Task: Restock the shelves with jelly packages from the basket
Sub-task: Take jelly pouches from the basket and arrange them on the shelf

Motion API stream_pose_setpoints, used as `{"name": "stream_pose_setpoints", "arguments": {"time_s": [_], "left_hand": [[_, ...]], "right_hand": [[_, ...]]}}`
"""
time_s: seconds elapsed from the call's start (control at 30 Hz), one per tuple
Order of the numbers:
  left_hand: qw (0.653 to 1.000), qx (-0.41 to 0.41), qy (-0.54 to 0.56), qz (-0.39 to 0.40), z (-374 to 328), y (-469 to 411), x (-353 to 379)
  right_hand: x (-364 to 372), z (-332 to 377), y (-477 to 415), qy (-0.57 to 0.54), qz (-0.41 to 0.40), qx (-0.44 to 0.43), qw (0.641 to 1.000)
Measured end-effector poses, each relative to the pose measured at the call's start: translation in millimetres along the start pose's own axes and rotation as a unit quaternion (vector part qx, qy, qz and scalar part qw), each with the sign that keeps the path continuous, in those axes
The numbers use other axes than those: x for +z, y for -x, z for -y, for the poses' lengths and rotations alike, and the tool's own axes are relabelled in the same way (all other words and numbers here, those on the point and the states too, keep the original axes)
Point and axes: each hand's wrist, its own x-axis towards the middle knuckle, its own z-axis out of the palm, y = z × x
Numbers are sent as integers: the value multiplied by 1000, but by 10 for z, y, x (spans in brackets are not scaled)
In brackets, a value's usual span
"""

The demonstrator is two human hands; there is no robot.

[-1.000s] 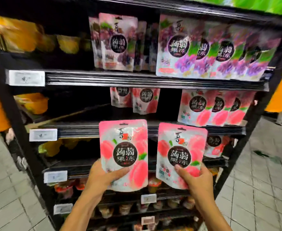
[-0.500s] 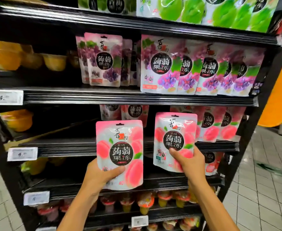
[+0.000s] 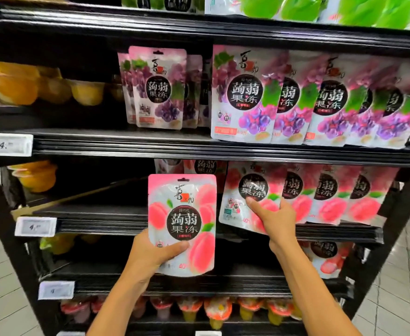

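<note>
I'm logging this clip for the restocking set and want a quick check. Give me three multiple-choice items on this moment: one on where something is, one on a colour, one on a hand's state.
1. Where is the right-hand pouch?
A. On the top shelf
B. At the left end of the peach row
C. In a basket

2. What colour is the fruit on the grape pouches?
A. Purple
B. Orange
C. Blue

3. What is the left hand doing?
A. Hanging empty
B. Touching a price tag
C. Gripping the left-hand pouch by its lower part

Answers:
1 B, the right hand holds it tilted against that row.
2 A, purple clusters are printed on them.
3 C, its thumb lies across the pouch's front.
</note>
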Motion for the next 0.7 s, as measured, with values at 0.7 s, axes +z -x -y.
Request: {"name": "stream_pose_setpoints", "arguments": {"time_s": [0.7], "left_hand": [[999, 17, 4, 33, 66, -142, 365]], "right_hand": [[-390, -161, 21, 242, 3, -154, 958]]}}
